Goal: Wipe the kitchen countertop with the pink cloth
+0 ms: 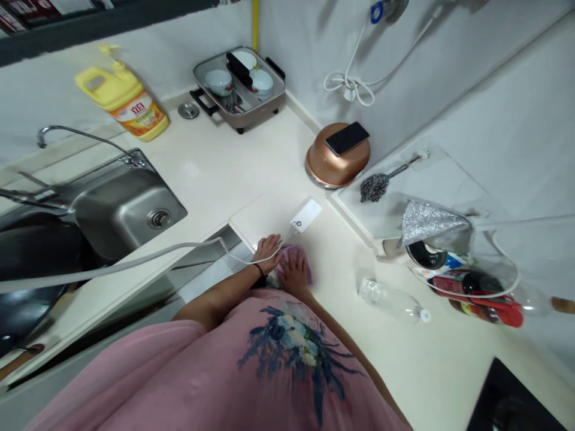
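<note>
My right hand [294, 270] lies with spread fingers on a pink cloth [307, 263] on the cream counter [335, 239], pressing it flat. Beside it, my left hand [268, 252] rests open at the counter's inner edge, fingers stretched out; a dark band circles that wrist. A white cord [179, 246] crosses from the left over my left hand's fingers. It leads to a flat white rectangular piece [306, 215] just beyond the cloth, whose kind I cannot make out.
A steel sink [126, 200], yellow detergent jug [126, 102] and electric pan with bowls [242, 90] stand on the left and back. A copper-coloured bowl [327, 157] carries a phone [347, 139]. Rightward are a clear bottle [395, 301], several condiment bottles [476, 293] and a black cooktop [512, 401].
</note>
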Demonstrator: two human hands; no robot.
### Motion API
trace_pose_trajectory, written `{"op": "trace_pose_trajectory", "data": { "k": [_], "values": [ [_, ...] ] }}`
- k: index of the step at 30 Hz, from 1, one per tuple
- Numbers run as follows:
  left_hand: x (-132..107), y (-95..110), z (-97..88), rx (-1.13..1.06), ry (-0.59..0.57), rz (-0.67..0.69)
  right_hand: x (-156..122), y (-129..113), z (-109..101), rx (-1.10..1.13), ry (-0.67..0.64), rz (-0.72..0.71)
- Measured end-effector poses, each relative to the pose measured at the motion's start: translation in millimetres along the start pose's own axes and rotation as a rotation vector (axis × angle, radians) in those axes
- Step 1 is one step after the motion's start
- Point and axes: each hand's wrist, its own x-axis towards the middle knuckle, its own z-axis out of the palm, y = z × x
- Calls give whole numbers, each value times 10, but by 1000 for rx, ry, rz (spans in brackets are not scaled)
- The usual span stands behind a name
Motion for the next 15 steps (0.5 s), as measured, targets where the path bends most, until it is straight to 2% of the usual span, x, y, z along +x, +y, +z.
{"op": "trace_pose_trajectory", "data": {
  "k": [3, 6, 8, 12, 15],
  "values": [
    [-4, -8, 4, -1, 13, 20, -214, 44, 19, 19, 2, -68],
    [-7, -20, 12, 6, 25, 24, -560, 358, -15, 11, 49, 101],
    [-3, -31, 23, 5, 26, 20, -957, 568, -7, 9, 74, 263],
    [8, -46, 49, -13, 26, 19, -2021, 794, 79, -17, 140, 530],
    [9, -44, 57, -12, 33, 25, -2636, 880, 159, -66, 185, 608]
  ]
}}
